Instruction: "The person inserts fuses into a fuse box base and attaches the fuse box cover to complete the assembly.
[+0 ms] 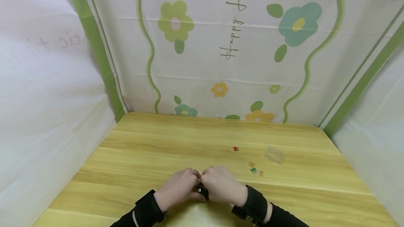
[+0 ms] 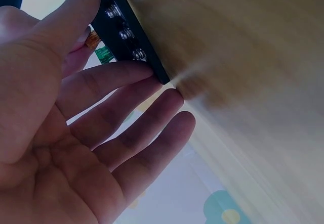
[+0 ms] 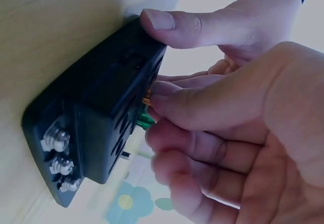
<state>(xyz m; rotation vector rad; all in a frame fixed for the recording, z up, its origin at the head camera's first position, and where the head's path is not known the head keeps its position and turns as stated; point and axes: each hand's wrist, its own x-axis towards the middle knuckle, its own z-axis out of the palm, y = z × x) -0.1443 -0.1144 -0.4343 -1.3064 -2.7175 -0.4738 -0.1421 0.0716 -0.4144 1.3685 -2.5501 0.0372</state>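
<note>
A black fuse box [image 3: 96, 107] with a row of metal screw terminals [image 3: 61, 166] is held tilted over the wooden table. My left hand [image 1: 180, 187] grips it, thumb on one edge and fingers on the other side; the ring and little fingers extend past it in the left wrist view. A green blade fuse [image 3: 145, 121] sticks out of the box's face. Beside it, my right hand [image 1: 222, 186] pinches an orange blade fuse [image 3: 147, 101] between thumb and index finger against the box. The orange fuse's inner end is hidden.
Right of the hands on the table [image 1: 176, 143] lie a red blade fuse [image 1: 236, 149], an orange one [image 1: 251, 164], a green one [image 1: 254, 171] and another orange one [image 1: 260, 173]. A clear plastic cover [image 1: 275, 155] lies farther right. White printed cloth [image 1: 202, 59] encloses the back and sides.
</note>
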